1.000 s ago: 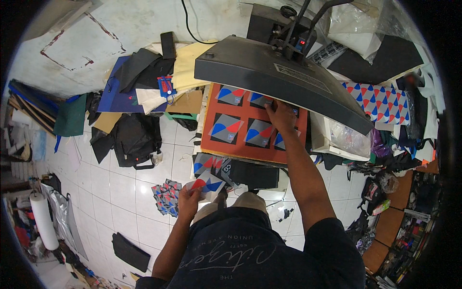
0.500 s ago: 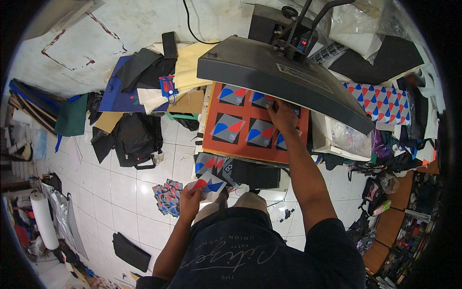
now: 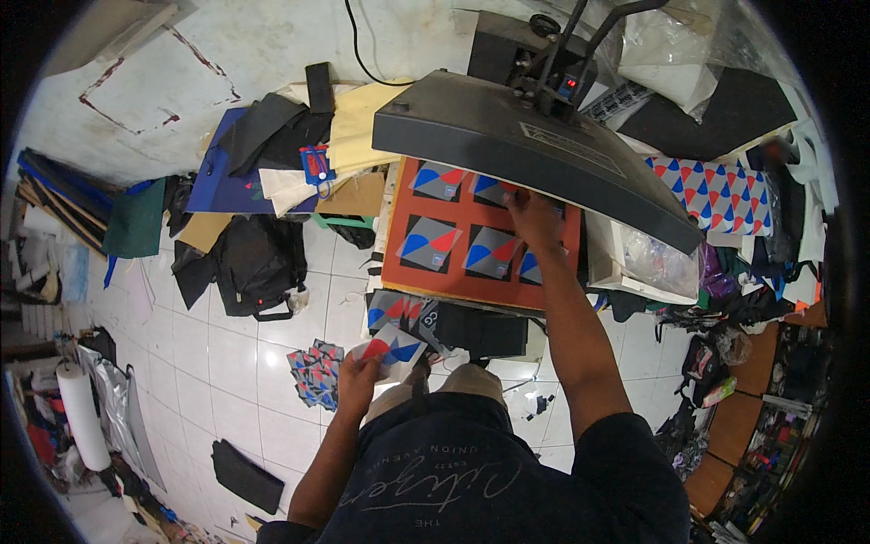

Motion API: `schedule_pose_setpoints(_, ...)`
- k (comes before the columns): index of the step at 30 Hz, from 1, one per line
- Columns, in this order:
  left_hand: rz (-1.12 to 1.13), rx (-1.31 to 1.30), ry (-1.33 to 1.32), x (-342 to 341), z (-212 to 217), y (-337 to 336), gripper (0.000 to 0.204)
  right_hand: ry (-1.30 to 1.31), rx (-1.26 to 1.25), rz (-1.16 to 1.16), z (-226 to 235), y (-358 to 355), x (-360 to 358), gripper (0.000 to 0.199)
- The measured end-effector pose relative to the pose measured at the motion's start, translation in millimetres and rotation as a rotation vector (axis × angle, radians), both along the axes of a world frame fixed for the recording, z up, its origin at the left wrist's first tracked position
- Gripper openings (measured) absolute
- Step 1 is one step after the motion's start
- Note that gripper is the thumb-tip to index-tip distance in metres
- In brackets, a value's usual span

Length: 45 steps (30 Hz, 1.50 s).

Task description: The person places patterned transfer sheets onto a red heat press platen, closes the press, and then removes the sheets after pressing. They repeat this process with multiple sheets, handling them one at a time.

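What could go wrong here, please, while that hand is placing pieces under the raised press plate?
The right hand rests on the orange bed directly beneath the raised upper plate; if the plate came down, it could be caught or perhaps burned. Reaching across may also nudge the grey patches already laid out. The left hand holds a loose stack of printed sheets that could slip to the floor.
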<state>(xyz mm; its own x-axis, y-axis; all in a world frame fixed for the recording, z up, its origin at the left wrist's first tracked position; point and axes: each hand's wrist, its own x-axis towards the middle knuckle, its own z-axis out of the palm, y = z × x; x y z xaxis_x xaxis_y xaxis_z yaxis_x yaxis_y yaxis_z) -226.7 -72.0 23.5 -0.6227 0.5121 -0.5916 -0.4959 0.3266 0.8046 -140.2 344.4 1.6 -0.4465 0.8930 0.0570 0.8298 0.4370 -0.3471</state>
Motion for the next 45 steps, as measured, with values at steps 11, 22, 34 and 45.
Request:
schedule_pose_setpoints(11, 0.180, 0.227, -0.214, 3, 52, 64, 0.025, 0.534, -0.843, 0.425, 74, -143, 37, 0.036)
schedule_pose_setpoints(22, 0.118, 0.235, -0.047, 68, 67, 100, 0.022, 0.736, -1.168, 0.216, 72, -152, 92, 0.016)
schedule_pose_setpoints(34, -0.066, 0.096, 0.216, 124, 69, 121, 0.020, 0.374, -0.674, 0.503, 115, -113, 157, 0.038)
schedule_pose_setpoints(45, -0.069, 0.096, 0.211, 142, 65, 123, 0.020, 0.251, -1.014, 0.825, 91, -60, 156, 0.014)
